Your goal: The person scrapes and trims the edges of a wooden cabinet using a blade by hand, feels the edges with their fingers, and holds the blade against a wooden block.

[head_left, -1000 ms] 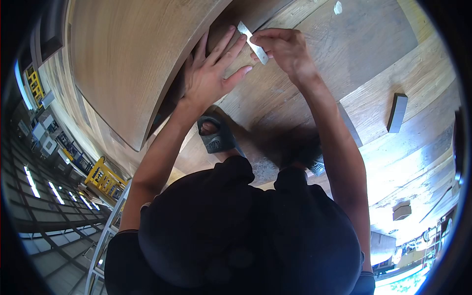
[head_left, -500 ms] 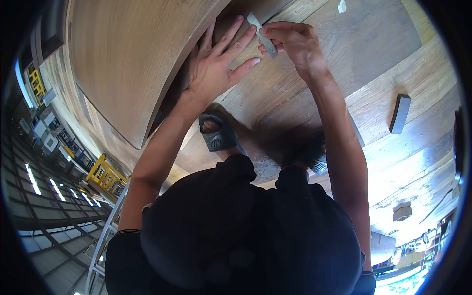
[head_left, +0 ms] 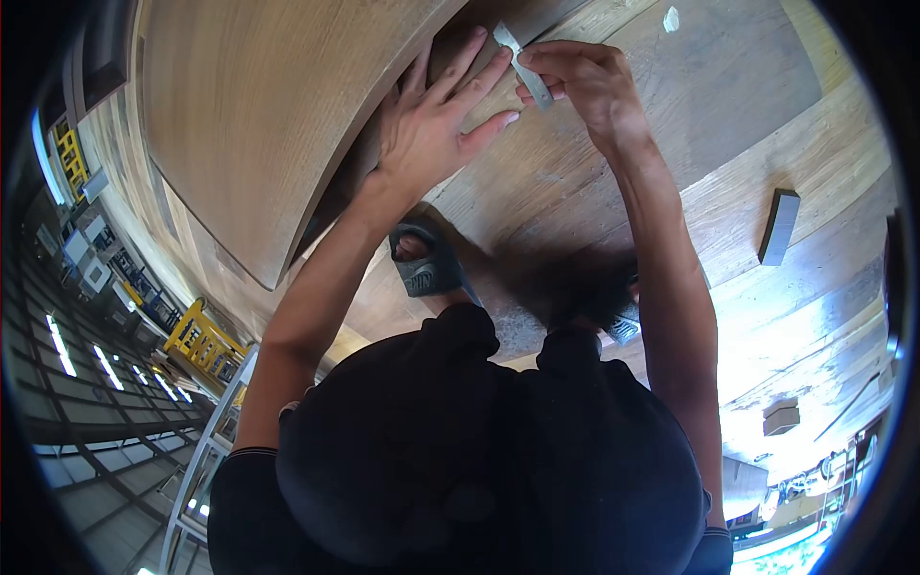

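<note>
My left hand (head_left: pixel 428 129) lies with fingers spread on a wooden surface, beside the edge of a large curved wooden panel (head_left: pixel 287 105). In my right hand (head_left: pixel 589 91) is a thin, flat grey strip (head_left: pixel 530 77) that looks like metal, pinched between thumb and fingers. The strip stands tilted, its upper end close to my left fingertips. Whether its edge touches the wood I cannot tell.
A dark rectangular block (head_left: pixel 780 227) lies on the plank floor to the right, with a smaller brown block (head_left: pixel 781 417) nearer. A white scrap (head_left: pixel 671 19) is at the top. My sandalled foot (head_left: pixel 425 259) is below my left hand. A yellow rack (head_left: pixel 203 340) stands left.
Both hands and the strip appear slightly further right, and the view has shifted a little. My grip on the strip looks the same.
</note>
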A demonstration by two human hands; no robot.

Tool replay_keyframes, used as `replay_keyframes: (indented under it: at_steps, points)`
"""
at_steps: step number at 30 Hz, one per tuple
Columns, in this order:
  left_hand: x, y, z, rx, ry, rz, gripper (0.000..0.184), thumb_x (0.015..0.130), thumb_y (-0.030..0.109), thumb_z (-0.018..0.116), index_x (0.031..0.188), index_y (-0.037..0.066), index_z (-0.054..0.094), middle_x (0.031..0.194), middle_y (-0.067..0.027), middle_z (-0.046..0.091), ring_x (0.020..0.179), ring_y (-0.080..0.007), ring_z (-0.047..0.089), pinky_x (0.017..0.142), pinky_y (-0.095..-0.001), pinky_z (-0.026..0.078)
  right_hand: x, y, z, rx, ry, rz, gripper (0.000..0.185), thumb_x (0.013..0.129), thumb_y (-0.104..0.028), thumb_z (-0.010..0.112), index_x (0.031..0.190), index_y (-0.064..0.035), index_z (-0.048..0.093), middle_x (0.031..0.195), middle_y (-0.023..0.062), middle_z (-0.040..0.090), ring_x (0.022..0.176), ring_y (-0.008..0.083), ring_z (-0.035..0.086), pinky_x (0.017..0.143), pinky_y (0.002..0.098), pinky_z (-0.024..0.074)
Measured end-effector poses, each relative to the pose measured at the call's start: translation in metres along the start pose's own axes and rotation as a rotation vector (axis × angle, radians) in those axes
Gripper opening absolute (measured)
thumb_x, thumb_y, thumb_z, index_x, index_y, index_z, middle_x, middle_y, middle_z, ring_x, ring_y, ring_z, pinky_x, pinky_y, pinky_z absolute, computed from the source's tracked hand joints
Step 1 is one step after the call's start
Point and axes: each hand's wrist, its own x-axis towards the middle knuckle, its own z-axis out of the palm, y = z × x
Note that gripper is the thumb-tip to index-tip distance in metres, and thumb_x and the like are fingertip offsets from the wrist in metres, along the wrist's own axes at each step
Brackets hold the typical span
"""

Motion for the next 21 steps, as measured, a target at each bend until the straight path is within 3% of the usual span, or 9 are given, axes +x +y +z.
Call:
replay_keyframes:
  at_steps: [7, 9, 21]
  points:
    - [0.003, 0.001, 0.002, -0.014, 0.04, 0.024, 0.073, 0.09, 0.065, 0.072, 0.157, 0.043, 0.053, 0.171, 0.0085, 0.04, 0.147, -0.0502, 0.046, 0.105, -0.0696, 0.049, 0.0, -0.002, 0.0, -0.015, 0.056, 0.0, 0.027, 0.097, -0.004, 0.059, 0.111, 0.0097, 0.078, 0.088, 0.0154, 0.078, 0.076, 0.0159, 0.067, 0.076, 0.0293, 0.052]
    - [0.005, 0.005, -0.002, -0.068, -0.006, -0.012, 0.076, 0.088, 0.057, 0.081, 0.155, 0.031, 0.058, 0.167, 0.0008, 0.047, 0.155, -0.0426, 0.038, 0.126, -0.0644, 0.026, 0.0, -0.003, -0.003, -0.029, 0.044, -0.011, 0.027, 0.097, -0.004, 0.059, 0.111, 0.0095, 0.078, 0.089, 0.0153, 0.078, 0.077, 0.0155, 0.067, 0.076, 0.0291, 0.0514]
    - [0.014, 0.008, -0.004, -0.061, 0.015, 0.009, 0.075, 0.086, 0.056, 0.083, 0.153, 0.031, 0.06, 0.166, 0.0002, 0.048, 0.154, -0.0422, 0.04, 0.126, -0.0628, 0.027, 0.0, -0.016, -0.01, -0.07, 0.021, -0.004, 0.037, 0.091, -0.009, 0.056, 0.116, 0.008, 0.078, 0.102, 0.014, 0.08, 0.083, 0.0146, 0.062, 0.078, 0.0291, 0.0513]
